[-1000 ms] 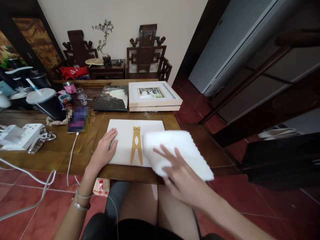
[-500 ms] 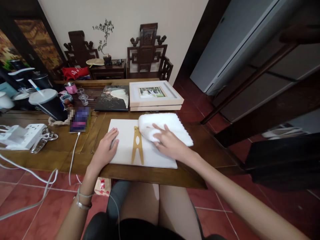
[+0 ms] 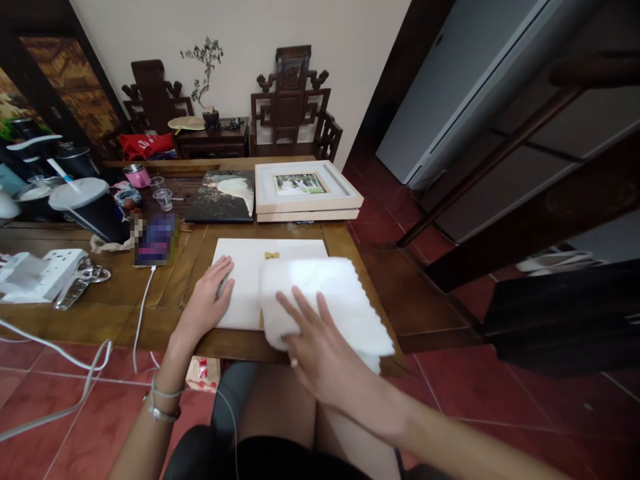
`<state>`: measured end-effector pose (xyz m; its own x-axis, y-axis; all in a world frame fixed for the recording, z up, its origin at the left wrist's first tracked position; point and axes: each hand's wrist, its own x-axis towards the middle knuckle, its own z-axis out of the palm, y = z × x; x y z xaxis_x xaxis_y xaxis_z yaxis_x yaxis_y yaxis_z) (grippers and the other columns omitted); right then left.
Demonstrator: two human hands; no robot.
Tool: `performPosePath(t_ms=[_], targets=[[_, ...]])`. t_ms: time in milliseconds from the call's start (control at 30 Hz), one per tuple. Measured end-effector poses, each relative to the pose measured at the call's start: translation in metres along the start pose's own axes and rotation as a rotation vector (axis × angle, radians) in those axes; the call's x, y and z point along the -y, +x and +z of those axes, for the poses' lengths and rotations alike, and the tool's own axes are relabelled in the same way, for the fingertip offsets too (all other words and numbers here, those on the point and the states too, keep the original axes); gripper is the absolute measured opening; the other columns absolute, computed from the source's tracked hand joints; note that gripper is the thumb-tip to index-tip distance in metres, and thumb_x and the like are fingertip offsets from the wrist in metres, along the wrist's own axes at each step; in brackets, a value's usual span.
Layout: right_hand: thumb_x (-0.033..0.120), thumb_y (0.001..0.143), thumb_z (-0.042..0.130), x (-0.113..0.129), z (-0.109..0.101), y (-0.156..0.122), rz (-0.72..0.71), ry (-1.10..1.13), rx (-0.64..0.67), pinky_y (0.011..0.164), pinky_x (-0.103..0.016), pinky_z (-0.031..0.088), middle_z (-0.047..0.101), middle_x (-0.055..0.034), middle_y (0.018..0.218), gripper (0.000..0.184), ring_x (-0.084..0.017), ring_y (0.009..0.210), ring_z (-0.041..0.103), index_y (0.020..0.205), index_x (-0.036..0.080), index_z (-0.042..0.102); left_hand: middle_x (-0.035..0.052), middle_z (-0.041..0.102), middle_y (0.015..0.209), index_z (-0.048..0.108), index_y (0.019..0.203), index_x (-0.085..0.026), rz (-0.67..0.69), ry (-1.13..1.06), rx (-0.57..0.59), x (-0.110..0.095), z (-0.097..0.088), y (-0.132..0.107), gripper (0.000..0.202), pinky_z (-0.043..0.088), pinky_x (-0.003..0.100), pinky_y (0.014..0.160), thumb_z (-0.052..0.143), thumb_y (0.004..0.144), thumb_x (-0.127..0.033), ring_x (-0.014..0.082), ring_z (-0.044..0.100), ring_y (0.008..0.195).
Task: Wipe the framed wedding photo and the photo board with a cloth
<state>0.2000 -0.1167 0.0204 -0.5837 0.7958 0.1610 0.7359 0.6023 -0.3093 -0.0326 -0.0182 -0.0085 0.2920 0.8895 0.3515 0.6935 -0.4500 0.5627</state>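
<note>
A white fluffy cloth (image 3: 345, 287) with a scalloped edge lies over the right part of a white board (image 3: 245, 267), its near end reaching past the table's front edge. My right hand (image 3: 320, 347) rests on top of the cloth, fingers spread and pressing it down. Beneath it, a gold hanger piece (image 3: 272, 256) on the board is mostly covered; its top end and a sliver of its lower part show. My left hand (image 3: 213, 293) lies open at the board's left edge, fingers stretched over it.
Behind the board are a dark photo panel (image 3: 225, 197) and stacked light wood frames (image 3: 310, 190). To the left are a phone (image 3: 156, 240) on a cable, a lidded cup (image 3: 90, 210) with a straw and a power strip (image 3: 60, 273). A wooden post (image 3: 493, 157) slants on the right.
My right hand has pulled the cloth toward me and down the board, now covering most of the gold piece. The fingers are more spread. My left hand has stayed on the board.
</note>
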Motion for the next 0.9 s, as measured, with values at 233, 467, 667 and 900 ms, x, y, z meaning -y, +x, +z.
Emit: performPosePath(t_ms=[233, 467, 667, 900], targets=[[0.008, 0.071, 0.057, 0.01, -0.017, -0.009, -0.079, 0.028, 0.082, 0.112, -0.064, 0.018, 0.036, -0.0149, 0.151, 0.016, -0.038, 0.143, 0.017, 0.078, 0.016, 0.068, 0.0182, 0.053, 0.138, 0.059, 0.126, -0.007, 0.009, 0.004, 0.004, 0.003, 0.001, 0.0, 0.044, 0.032, 0.046, 0.114, 0.045, 0.092, -0.031, 0.0267, 0.044, 0.134], [0.008, 0.081, 0.047, -0.038, -0.023, 0.078, 0.109, -0.122, 0.107, 0.108, -0.063, 0.025, 0.039, -0.017, 0.149, 0.027, -0.036, 0.141, 0.024, 0.097, 0.013, 0.067, 0.0157, 0.053, 0.139, 0.059, 0.126, -0.011, -0.004, -0.014, 0.003, 0.004, 0.002, -0.001, 0.042, 0.032, 0.048, 0.114, 0.045, 0.092, -0.031, 0.026, 0.043, 0.135], [0.011, 0.084, 0.046, -0.037, -0.023, 0.114, 0.235, -0.198, 0.155, 0.105, -0.066, 0.025, 0.036, -0.0194, 0.15, 0.035, -0.04, 0.139, 0.027, 0.115, 0.011, 0.063, 0.0171, 0.053, 0.139, 0.059, 0.125, -0.009, -0.01, -0.019, 0.001, 0.001, 0.0, -0.001, 0.042, 0.032, 0.045, 0.114, 0.046, 0.092, -0.031, 0.0257, 0.044, 0.134], [0.023, 0.079, 0.062, 0.018, -0.005, 0.05, 0.123, -0.129, 0.234, 0.109, -0.068, 0.014, 0.035, -0.0128, 0.152, 0.023, -0.045, 0.141, 0.019, 0.1, 0.021, 0.073, 0.0194, 0.053, 0.137, 0.059, 0.125, -0.004, 0.007, 0.007, -0.005, 0.0, 0.0, 0.0, 0.044, 0.033, 0.045, 0.114, 0.044, 0.092, -0.03, 0.0257, 0.044, 0.134]])
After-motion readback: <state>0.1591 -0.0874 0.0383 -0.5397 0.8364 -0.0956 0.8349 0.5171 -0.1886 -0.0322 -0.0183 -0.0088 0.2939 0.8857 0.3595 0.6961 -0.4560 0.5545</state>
